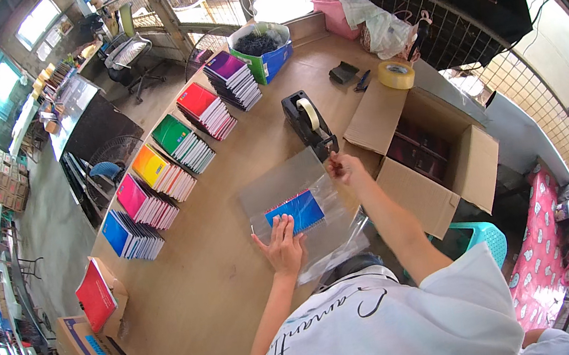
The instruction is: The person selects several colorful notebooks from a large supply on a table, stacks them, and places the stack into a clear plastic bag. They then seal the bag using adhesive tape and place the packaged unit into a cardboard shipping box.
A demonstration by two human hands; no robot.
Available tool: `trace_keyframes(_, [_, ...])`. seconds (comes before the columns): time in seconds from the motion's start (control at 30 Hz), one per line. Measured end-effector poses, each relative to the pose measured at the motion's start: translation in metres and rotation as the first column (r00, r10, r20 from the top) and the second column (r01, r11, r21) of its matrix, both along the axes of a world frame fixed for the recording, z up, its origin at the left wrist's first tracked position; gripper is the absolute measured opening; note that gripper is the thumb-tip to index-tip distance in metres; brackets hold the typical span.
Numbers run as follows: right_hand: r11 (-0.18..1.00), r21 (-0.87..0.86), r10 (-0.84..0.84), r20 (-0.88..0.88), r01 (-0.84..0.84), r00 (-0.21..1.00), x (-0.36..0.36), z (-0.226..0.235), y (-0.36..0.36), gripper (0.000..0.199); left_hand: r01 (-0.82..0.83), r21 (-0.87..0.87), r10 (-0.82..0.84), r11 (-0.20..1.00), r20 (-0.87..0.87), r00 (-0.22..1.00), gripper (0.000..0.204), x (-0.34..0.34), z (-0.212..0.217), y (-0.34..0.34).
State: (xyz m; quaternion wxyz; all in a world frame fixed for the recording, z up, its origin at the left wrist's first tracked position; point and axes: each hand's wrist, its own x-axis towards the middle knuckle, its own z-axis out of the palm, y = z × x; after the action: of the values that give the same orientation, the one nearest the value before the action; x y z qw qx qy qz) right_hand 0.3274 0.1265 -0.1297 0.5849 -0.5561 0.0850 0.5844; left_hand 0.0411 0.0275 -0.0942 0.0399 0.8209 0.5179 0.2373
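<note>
My left hand [282, 244] lies flat on a small blue spiral notebook [303, 212], its fingers stretched over the cover's left part. Under and around the notebook are clear plastic sheets or bags [327, 241], which hang over the near edge of the table [198, 260]. At the front end of a black tape dispenser [311, 125], the fingers of my right hand [345, 169] are pinched together. Whatever they grip is too small to make out. A roll of clear tape [307, 114] sits in the dispenser.
Colour-sorted notebook stacks [154, 167] line the table's far left side. An open cardboard box [433, 158] stands at my right, with a tape roll [396, 75] beyond it. Further back are a green-and-blue box [269, 57] and a pink bin [335, 16]. Cartons [96, 353] stand at lower left.
</note>
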Motion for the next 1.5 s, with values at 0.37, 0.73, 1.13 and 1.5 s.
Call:
trace_keyframes(0.37, [0.634, 0.347, 0.284, 0.727, -0.691, 0.625, -0.125, 0.136, -0.019, 0.019, 0.042, 0.012, -0.042, 0.999, 0.023, 0.999, 0.051, -0.001, -0.007, 0.001])
trace_keyframes(0.73, [0.470, -0.324, 0.510, 0.859, -0.821, -0.047, -0.096, 0.056, -0.052, 0.034, 0.034, -0.028, -0.032, 0.999, 0.072, 0.997, 0.048, -0.004, -0.010, -0.001])
trace_keyframes(1.13, [0.463, -0.711, 0.495, 0.703, -0.529, -0.511, -0.086, 0.071, -0.070, 0.074, 0.071, -0.355, -0.163, 0.932, -0.235, 0.958, 0.071, -0.007, 0.048, 0.016])
trace_keyframes(1.5, [0.546, -0.498, 0.208, 0.860, -0.674, -0.466, -0.112, 0.151, -0.044, 0.068, 0.525, -0.696, 0.828, 0.489, 0.560, -0.029, 0.031, -0.032, -0.015, -0.048])
